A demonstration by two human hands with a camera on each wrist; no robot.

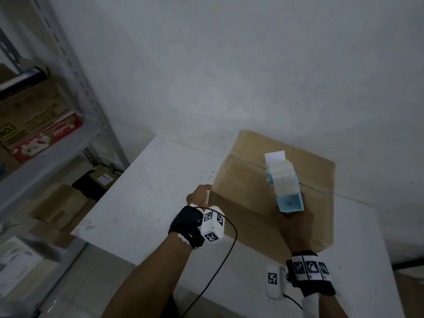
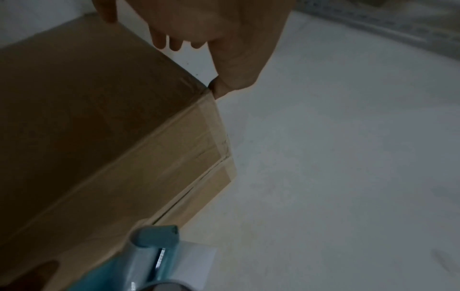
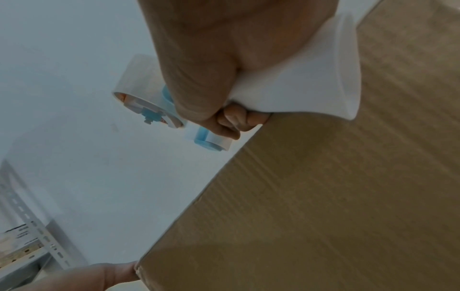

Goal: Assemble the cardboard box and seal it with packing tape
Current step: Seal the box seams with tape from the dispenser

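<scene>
A brown cardboard box stands on the white table with its top flaps folded shut; a seam runs across the top. My right hand grips the handle of a blue and white tape dispenser, held over the seam near the middle of the top. In the right wrist view my fingers curl round the white handle, beside the tape roll. My left hand rests against the box's near-left corner, thumb on the corner edge and fingers down the side.
A grey metal shelf rack with printed cartons stands at the left. More boxes lie on the floor beneath it. The white wall is just behind the box. A black cable hangs from my left wrist.
</scene>
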